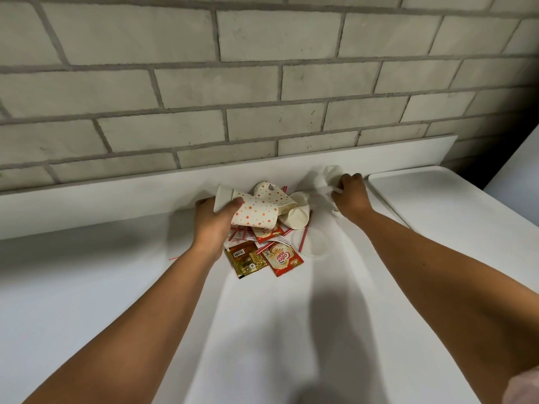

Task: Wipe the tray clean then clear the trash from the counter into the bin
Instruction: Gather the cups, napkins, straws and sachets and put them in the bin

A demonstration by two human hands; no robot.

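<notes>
Just below the left hand's fingers lie a brown-gold sachet (246, 259) with a barcode and, to its right, a red-and-cream sachet (284, 256) reading "Coffee mate". The left hand (213, 223) curls fingers and thumb around a crushed orange-dotted paper cup (256, 211) atop the trash pile — striped straws (303, 239), a clear lid (313, 242). The right hand (351, 196) clutches a crumpled white cloth (323, 179); the tray (437, 199) lies just right of its knuckles on the white counter (87, 287), below a grey brick wall (262, 68).
</notes>
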